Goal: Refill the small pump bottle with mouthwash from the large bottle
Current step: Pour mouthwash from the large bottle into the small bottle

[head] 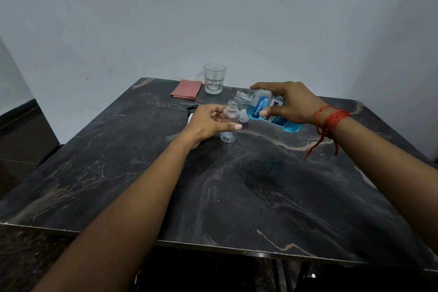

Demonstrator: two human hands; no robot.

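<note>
A small clear bottle (229, 123) stands upright and uncapped on the dark marble table (237, 185), with my left hand (208, 121) wrapped around its side. My right hand (289, 102) grips the large mouthwash bottle (263, 108), which holds blue liquid and is tipped sideways. Its open neck points left, just above and to the right of the small bottle's mouth. No stream of liquid shows between them. A small translucent cap (243, 118) sits on the table right behind the small bottle.
A drinking glass (214, 78) stands near the table's far edge, with a folded pink cloth (186, 89) to its left. A black-and-white object (191, 111) lies partly hidden behind my left hand. Walls close off the back and right.
</note>
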